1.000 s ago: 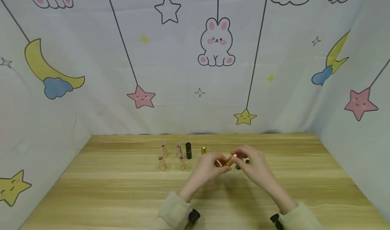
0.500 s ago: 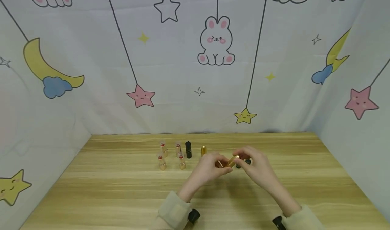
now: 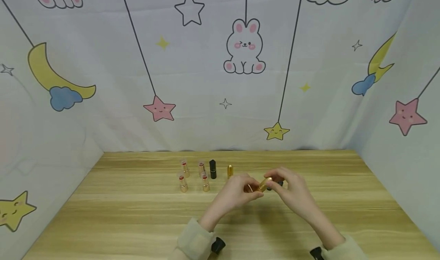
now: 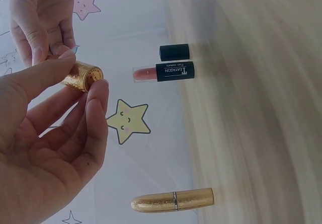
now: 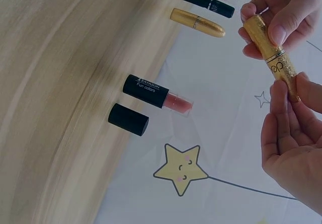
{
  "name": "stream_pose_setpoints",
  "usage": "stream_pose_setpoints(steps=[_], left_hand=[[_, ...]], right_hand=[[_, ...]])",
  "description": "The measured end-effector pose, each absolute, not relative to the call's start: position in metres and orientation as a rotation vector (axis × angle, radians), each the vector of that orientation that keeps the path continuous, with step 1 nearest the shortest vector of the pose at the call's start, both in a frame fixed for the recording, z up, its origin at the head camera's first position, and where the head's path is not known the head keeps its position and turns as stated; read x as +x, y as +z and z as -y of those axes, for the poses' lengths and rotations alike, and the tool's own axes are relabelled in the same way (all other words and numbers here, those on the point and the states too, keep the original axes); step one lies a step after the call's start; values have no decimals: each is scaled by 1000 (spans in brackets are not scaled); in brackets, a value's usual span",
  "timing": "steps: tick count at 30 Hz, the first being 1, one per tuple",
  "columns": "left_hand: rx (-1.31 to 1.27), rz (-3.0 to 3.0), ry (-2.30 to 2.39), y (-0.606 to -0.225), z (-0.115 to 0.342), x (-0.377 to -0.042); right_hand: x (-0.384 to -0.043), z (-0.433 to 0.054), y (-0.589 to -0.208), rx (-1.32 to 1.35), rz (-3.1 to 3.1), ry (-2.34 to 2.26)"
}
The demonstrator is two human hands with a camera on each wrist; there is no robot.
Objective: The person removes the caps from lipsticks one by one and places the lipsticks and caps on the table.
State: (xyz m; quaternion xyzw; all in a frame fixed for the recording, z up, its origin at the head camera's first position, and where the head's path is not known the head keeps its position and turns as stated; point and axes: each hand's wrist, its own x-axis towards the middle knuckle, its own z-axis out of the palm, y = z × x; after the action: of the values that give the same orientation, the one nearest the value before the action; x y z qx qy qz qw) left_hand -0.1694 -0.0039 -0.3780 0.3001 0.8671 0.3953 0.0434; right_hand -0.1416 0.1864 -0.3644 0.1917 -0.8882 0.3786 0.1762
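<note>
Both hands hold one gold lipstick tube (image 5: pixel 262 38) at a slant above the table. My left hand (image 3: pixel 237 190) pinches its flat-ended part, seen close in the left wrist view. My right hand (image 3: pixel 290 189) grips the other end with thumb and fingertips. A silver ring and dark lettering show midway along the tube. Beyond the hands stand a black lipstick (image 4: pixel 175 71) with a coral bullet under a clear cover and, beside it, a short black cylinder (image 5: pixel 128 119). A second gold lipstick (image 4: pixel 173 200) stands upright, partly behind my left hand in the head view.
Left of the hands, a black lipstick tube (image 3: pixel 212 169) stands by several gold lipsticks with clear caps, one of them front left (image 3: pixel 183 185). The wooden table (image 3: pixel 137 221) meets a printed cloth backdrop (image 3: pixel 199 80) at the back and sides.
The held gold tube and my right hand have shifted slightly right and down. My left hand keeps its grip almost in place. The standing lipsticks have not moved.
</note>
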Motion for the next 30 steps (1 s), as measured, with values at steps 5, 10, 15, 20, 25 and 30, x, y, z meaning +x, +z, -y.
stream_pose_setpoints(steps=[5, 10, 15, 20, 25, 30], left_hand=[[948, -2650, 1193, -375, 4, -168], [957, -2635, 1189, -375, 3, -168], [961, -2618, 1192, -377, 4, -169], [994, -2603, 1192, -378, 5, -169], [1028, -2587, 1190, -379, 5, -169], [1056, -2567, 1190, -379, 6, -169]], right_hand=[[-140, -187, -364, 549, 2509, 1081], [-139, -188, -364, 550, 2510, 1092], [-139, -189, -364, 563, 2502, 1096], [-139, -191, -366, 573, 2505, 1102], [-138, -193, -367, 562, 2524, 1093], [-137, -195, -366, 544, 2545, 1103]])
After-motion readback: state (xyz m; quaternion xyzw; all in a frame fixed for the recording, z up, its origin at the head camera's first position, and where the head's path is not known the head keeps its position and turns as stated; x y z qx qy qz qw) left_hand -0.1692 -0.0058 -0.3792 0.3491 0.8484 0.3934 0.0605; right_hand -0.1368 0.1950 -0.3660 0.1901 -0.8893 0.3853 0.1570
